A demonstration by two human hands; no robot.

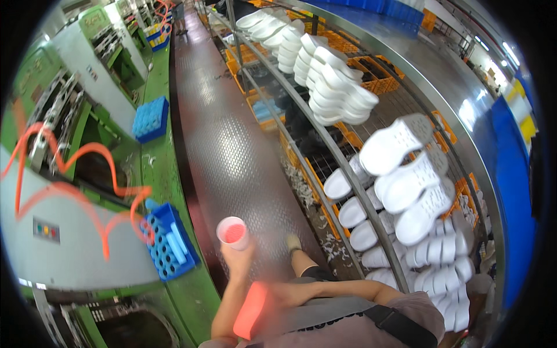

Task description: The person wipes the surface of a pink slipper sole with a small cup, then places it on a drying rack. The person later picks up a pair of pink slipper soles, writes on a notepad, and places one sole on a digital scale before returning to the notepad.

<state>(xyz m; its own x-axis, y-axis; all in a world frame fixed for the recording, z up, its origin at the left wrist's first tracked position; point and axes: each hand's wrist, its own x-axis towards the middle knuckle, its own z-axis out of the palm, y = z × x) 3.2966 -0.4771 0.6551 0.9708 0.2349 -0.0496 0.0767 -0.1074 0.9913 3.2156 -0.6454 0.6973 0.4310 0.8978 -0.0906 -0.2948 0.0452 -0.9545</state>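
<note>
My left hand (239,261) is wrapped round a white cup (241,241), raised over the walkway. Inside the cup shows pink-red content (234,233), too small to make out. Close to my body, my right hand (285,294) is blurred and closed at the edge of a coral-red, gently curved slab (253,310). The slab stands tilted in front of my left forearm; its kind is unclear, and the fingers on it are mostly hidden.
Green machines (87,127) with coiled orange air hoses (87,148) line the left. On their ledge sit a blue crate of tubes (188,264) and another blue crate (152,119). A metal rack (336,151) on the right carries white shoe soles (394,145), with orange crates (383,81) below.
</note>
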